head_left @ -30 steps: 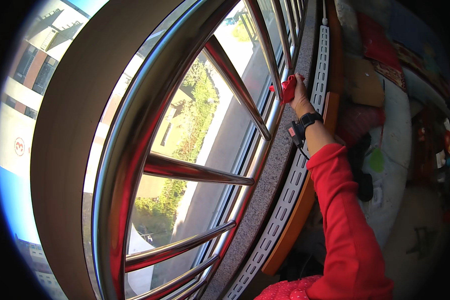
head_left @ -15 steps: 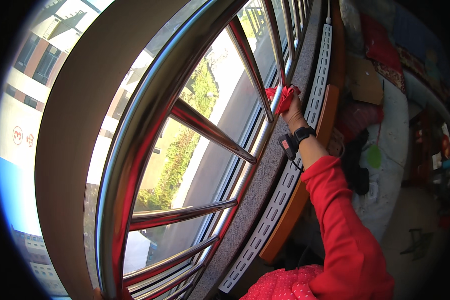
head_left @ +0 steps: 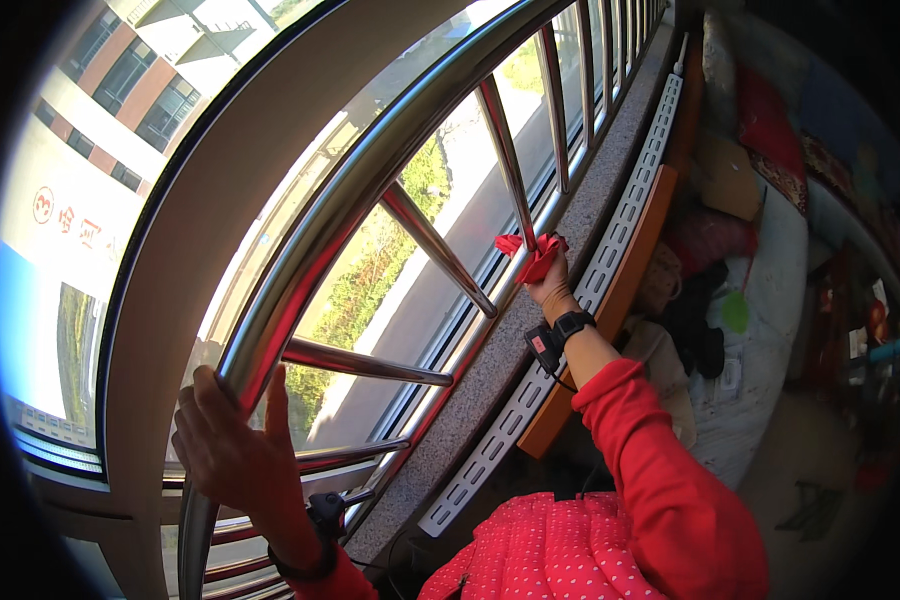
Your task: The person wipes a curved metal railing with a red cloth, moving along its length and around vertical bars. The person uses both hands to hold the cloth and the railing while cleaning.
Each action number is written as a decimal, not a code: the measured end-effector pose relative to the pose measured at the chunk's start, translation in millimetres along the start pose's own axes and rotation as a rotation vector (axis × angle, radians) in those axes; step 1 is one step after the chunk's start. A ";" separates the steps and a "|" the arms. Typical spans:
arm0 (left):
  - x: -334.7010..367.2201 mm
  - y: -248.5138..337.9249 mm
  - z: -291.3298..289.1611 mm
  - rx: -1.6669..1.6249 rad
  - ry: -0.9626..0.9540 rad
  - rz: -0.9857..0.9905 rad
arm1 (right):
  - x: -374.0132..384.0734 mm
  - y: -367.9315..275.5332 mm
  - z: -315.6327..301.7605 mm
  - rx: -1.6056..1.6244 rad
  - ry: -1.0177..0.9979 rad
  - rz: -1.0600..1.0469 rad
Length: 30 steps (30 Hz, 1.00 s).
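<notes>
At the far baluster [head_left: 510, 165], right hand [head_left: 550, 285] pinches crumpled red cloth [head_left: 532, 252]; near left, left hand [head_left: 232, 445] wraps polished steel rail [head_left: 370, 170].

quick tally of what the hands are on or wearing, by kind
red cloth: 1, in the right hand
top rail: 1, gripped by the left hand
black wrist devices: 2, one per wrist
total: 4
</notes>
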<state>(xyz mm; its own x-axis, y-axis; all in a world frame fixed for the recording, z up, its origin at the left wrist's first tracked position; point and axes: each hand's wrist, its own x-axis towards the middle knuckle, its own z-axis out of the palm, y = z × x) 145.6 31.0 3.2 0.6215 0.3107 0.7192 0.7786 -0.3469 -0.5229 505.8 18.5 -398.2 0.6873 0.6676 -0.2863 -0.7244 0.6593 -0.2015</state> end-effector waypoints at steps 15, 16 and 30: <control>-126.8 -167.3 -42.9 -0.282 -0.339 -0.303 | -234.3 242.9 -32.6 -0.037 0.129 0.432; -130.8 -169.5 -42.4 -0.277 -0.275 -0.254 | -247.0 260.1 -40.8 -0.018 0.120 0.487; -137.9 -168.3 -22.2 -0.111 -0.076 -0.231 | -185.4 162.0 12.3 -0.146 0.143 0.352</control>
<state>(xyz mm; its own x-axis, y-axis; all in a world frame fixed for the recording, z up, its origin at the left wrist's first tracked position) -73.1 26.9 2.2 0.4368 0.4569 0.7749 0.8887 -0.3529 -0.2928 261.7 5.8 -366.3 0.3888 0.7819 -0.4872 -0.9212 0.3362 -0.1957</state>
